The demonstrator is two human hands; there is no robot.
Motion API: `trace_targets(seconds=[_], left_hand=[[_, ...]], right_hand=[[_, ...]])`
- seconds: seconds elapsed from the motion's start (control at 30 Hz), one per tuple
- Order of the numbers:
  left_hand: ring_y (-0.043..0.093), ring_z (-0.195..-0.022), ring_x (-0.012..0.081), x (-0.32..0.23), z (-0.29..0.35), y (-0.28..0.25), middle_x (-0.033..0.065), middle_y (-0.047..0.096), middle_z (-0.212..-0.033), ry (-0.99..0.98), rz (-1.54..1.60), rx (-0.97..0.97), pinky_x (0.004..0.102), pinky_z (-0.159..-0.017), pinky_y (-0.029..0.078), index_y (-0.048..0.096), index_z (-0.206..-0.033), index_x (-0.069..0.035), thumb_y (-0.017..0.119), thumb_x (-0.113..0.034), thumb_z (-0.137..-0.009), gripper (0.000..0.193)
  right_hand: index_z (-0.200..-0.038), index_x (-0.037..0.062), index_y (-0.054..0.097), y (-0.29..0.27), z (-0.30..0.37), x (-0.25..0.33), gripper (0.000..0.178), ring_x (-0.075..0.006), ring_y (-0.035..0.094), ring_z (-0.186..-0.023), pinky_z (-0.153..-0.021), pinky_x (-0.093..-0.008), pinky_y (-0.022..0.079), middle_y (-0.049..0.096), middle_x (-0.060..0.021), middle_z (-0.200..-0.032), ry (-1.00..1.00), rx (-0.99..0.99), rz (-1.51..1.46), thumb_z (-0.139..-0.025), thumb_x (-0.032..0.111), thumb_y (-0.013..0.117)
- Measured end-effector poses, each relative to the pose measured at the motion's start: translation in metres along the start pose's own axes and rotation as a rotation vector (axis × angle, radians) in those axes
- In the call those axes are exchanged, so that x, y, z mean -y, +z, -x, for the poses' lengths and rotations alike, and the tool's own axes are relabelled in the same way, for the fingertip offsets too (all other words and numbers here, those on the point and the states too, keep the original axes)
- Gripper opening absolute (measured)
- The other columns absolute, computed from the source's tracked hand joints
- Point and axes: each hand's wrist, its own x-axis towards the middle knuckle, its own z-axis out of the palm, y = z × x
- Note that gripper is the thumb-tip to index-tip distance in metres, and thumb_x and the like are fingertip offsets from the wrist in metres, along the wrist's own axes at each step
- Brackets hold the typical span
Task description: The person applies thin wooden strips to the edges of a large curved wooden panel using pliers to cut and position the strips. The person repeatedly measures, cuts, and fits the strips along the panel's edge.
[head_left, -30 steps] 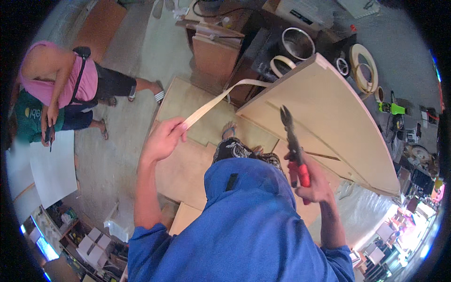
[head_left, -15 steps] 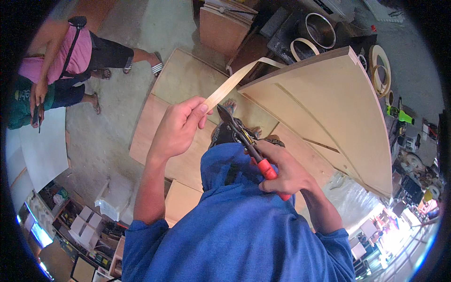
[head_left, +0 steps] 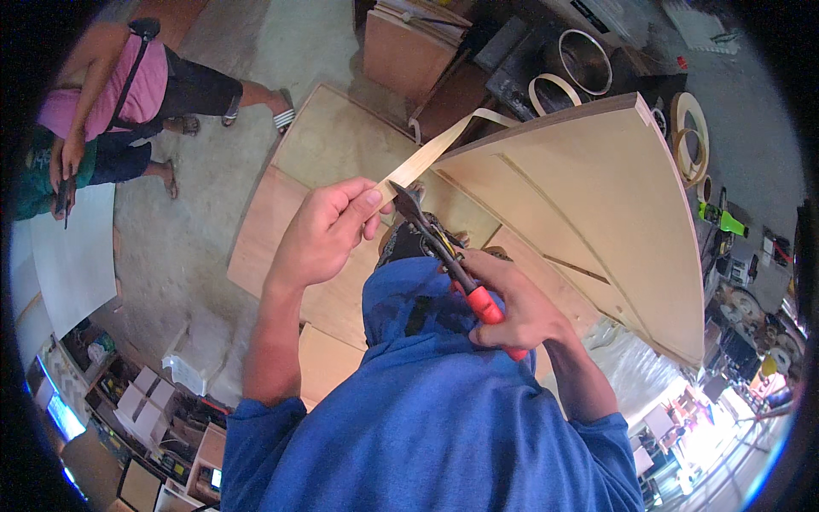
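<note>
Between the thumb and fingers of my left hand [head_left: 328, 230] is the end of a thin, pale wood-look edging strip [head_left: 426, 154]. The strip runs up and to the right, twists, and passes behind the top edge of a large curved wooden panel [head_left: 589, 213]. My right hand [head_left: 516, 303] is wrapped round the red handles of a pair of snips [head_left: 439, 243]. Their dark blades lie at the strip, just beside my left fingertips. Whether the blades have cut into it I cannot tell.
Wooden boards [head_left: 264, 222] lie on the floor ahead. Rolls of edging [head_left: 689, 128] and a metal pot [head_left: 584, 61] are at the far right. Two people [head_left: 111, 94] are at the left, one with an arm hanging down. A green tool [head_left: 723, 219] lies beyond the panel.
The snips' blades have moved up and left onto the strip, close to my left fingers. My left hand keeps its hold on the strip's end.
</note>
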Motion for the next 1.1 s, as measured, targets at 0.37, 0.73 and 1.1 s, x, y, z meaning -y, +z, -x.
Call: trace_targets(seconds=[0.37, 0.73, 1.1], left_hand=[[0.044, -0.058, 0.0012, -0.013, -0.001, 0.006, -0.0036, 0.060, -0.072, -0.074, 0.118, 0.044, 0.0196, -0.053, 0.036, 0.069, -0.102, -0.003, 0.052, -0.026, -0.111, 0.031], [0.044, -0.056, 0.0014, -0.020, 0.002, 0.021, -0.0028, 0.062, -0.071, -0.081, 0.112, 0.029, 0.0195, -0.050, 0.036, 0.070, -0.101, -0.002, 0.052, -0.025, -0.111, 0.031], [0.042, -0.050, 0.0008, -0.018, 0.003, 0.025, -0.0008, 0.061, -0.070, -0.096, 0.137, 0.034, 0.0190, -0.047, 0.033, 0.067, -0.099, 0.000, 0.053, -0.026, -0.111, 0.032]], right_hand=[[-0.132, -0.0068, 0.059, -0.006, -0.001, 0.002, 0.079, -0.0354, 0.061, -0.115, -0.105, -0.0432, 0.045, 0.063, -0.0219, -0.123, -0.067, 0.000, -0.054, -0.060, 0.021, 0.079], [-0.117, -0.0107, 0.063, -0.011, 0.003, -0.008, 0.067, -0.0462, 0.061, -0.116, -0.107, -0.0481, 0.046, 0.065, -0.0271, -0.115, -0.179, -0.010, 0.032, -0.059, 0.021, 0.078], [-0.114, -0.0136, 0.062, -0.014, 0.009, -0.011, 0.062, -0.0474, 0.064, -0.112, -0.100, -0.0478, 0.050, 0.065, -0.0288, -0.113, -0.166, -0.025, 0.087, -0.061, 0.015, 0.077]])
